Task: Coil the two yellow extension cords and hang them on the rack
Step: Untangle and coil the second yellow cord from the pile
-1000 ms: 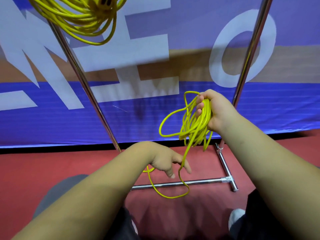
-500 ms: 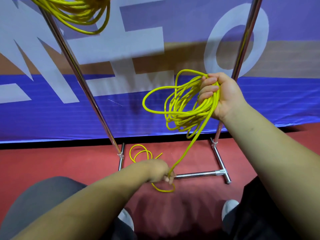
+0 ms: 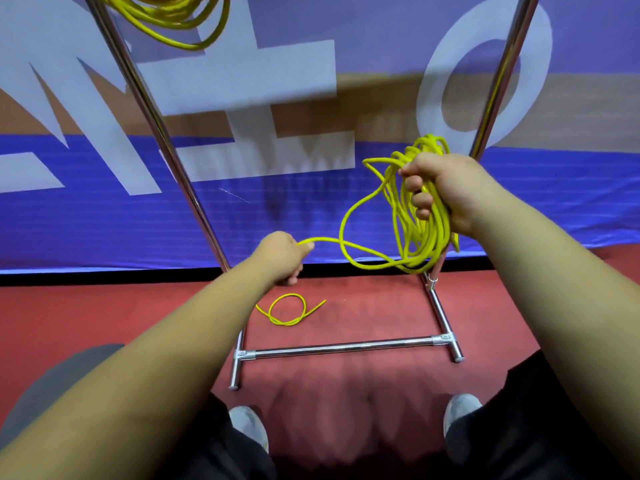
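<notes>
My right hand (image 3: 446,192) grips a bundle of yellow cord loops (image 3: 419,233) at chest height, in front of the rack's right pole (image 3: 498,84). One strand runs from the bundle leftward into my left hand (image 3: 282,254), which is closed around it lower down. The cord's loose tail (image 3: 287,311) lies curled on the red floor under that hand. A second coiled yellow cord (image 3: 173,19) hangs at the top left, near the rack's left pole (image 3: 152,112); its upper part is cut off by the frame.
The chrome rack's base bar (image 3: 343,348) and two feet rest on the red floor (image 3: 104,313) just ahead of my shoes (image 3: 249,427). A blue and white banner (image 3: 104,209) stands close behind the rack.
My left hand has risen from the floor with a strand of the cord, pulling it out to the left. My right hand, still holding the loops, has shifted slightly.
</notes>
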Available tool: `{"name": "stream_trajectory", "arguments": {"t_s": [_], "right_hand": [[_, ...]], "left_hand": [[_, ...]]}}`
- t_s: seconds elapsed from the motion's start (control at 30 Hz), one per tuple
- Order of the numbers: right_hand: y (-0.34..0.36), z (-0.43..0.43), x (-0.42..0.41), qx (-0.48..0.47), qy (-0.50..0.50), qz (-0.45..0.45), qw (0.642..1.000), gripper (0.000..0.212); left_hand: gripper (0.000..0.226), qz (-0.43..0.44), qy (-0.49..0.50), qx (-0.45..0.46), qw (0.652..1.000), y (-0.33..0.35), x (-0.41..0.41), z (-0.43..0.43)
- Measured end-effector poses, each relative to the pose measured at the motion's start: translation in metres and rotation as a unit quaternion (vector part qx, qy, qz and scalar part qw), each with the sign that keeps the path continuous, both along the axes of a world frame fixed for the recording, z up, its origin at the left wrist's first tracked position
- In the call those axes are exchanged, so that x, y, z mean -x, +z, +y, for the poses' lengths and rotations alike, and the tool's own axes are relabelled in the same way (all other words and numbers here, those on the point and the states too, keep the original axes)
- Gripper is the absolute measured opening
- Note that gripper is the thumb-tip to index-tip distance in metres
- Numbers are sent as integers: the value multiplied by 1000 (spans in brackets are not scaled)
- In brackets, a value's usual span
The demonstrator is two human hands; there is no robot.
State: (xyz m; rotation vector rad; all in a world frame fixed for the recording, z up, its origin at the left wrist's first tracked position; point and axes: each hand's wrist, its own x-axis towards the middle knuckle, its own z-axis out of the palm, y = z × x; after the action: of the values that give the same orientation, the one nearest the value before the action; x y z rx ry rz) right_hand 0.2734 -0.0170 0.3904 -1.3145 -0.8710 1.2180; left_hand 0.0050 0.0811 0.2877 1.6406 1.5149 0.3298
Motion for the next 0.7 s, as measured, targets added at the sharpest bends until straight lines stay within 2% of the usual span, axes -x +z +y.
{"name": "stream_trajectory", "arguments": {"t_s": [0.03, 0.1, 0.17, 0.27, 0.37, 0.43, 0.5, 0.53, 0.7], "right_hand": [[-4, 1, 3, -4, -4, -28, 1000, 14], [-11, 3, 11, -9, -15, -66, 998, 21], [-18, 6, 18, -8, -27, -91, 995, 26], [-26, 9, 31, -9, -25, -128, 991, 34], [-29, 10, 46, 0, -20, -179, 984, 36], [-30, 10, 56, 9, -33, -210, 977, 34], [-32, 12, 63, 6, -48, -207, 977, 29], [-32, 12, 66, 8, -53, -200, 978, 28], [-35, 10, 71, 19, -22, -160, 987, 17]], "left_hand": [[27, -100, 67, 88, 989, 8, -4, -1], [13, -262, 145, 217, 929, 26, -11, -4], [12, -367, 169, 264, 876, 43, -17, -6], [16, -434, 160, 273, 843, 64, -23, -10], [13, -418, 128, 278, 855, 77, -32, -15], [12, -369, 102, 259, 887, 82, -37, -19], [15, -310, 74, 224, 921, 84, -40, -19], [18, -305, 65, 207, 927, 84, -42, -18], [14, -414, 74, 176, 890, 89, -50, -10]]}}
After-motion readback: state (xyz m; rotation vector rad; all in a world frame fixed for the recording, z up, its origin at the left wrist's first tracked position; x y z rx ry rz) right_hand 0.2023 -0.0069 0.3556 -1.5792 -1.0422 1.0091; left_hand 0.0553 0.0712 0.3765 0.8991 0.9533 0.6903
